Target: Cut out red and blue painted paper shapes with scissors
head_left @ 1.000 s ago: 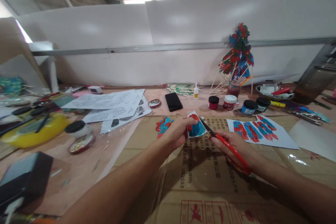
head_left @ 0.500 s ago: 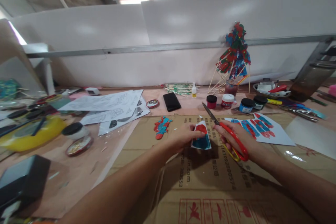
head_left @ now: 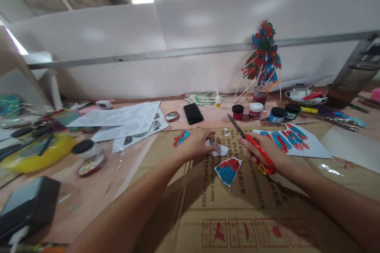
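My left hand (head_left: 198,141) is over the cardboard, its fingers curled round the end of a piece of white paper (head_left: 219,149). Just below lies a cut piece of paper painted red and blue (head_left: 228,170), flat and untouched. In my right hand (head_left: 261,148) is a pair of scissors (head_left: 259,151) with red handles, yellow showing underneath; the blades point up and to the left and look closed. Partly hidden behind my left hand is a red and blue painted cutout (head_left: 181,138). Small white scraps (head_left: 226,132) lie near the scissor tips.
Cardboard (head_left: 190,229) covers the work area. A painted sheet (head_left: 311,148) lies at right. Behind stand paint jars (head_left: 278,115), a glue bottle (head_left: 217,100), a phone (head_left: 192,113) and a cup (head_left: 260,97) with decorated sticks. Printed sheets (head_left: 118,116) and a yellow object (head_left: 59,148) are at left.
The red and blue painted paper has left my left hand and now lies on the cardboard. My left hand has moved up and left, to the white paper. The scissors stay in my right hand.
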### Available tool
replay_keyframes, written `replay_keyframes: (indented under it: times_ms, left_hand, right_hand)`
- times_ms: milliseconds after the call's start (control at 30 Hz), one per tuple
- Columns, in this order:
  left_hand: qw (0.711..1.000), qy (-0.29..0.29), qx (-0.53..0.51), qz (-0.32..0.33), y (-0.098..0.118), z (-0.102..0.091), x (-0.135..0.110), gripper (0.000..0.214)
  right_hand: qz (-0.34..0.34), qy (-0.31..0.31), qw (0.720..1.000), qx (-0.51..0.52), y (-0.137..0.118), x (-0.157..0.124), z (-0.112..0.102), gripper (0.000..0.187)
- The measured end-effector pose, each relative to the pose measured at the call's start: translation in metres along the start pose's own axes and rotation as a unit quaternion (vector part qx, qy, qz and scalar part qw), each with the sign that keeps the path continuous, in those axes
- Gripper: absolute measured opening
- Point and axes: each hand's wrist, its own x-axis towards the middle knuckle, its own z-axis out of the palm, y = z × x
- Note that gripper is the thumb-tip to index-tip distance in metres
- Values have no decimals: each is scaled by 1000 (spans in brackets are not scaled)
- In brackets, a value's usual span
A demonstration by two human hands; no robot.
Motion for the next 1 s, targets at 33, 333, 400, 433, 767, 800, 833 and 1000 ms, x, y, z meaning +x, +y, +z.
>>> replay_keyframes:
  times_ms: [33,333,400,433,767,800,833,1000]
  left_hand:
    - [999,-19,32,15,-1,-1,-1,45]
    - [998,-56,-31,3,-1,-4,-1,24]
    - [998,1,-66,12,2,-1,0,11]
    - [997,30,-69,23,4,0,0,10]
    - [939,223,114,236,44,16,-20,14]
    - [937,221,121,242,46,17,-20,14]
    - [935,223,122,247,47,17,-20,16]
    - [925,276,94,243,50,21,-17,25]
  right_hand:
    - [-1,-8,1000,-1,2,2,0,19]
    - [-25,-10,999,-23,0,0,0,26]
    - [-33,-4,999,-21,-6,-6,3,25]
    - [-35,1,999,-15,-10,-10,4,26]
    - [-146,-75,979,117,-19,-27,12,29]
    - [-175,-78,976,105,-16,-25,12,30]
    - [-197,-73,973,98,-13,-24,11,30]
    - [-177,-79,974,115,-9,-24,12,27]
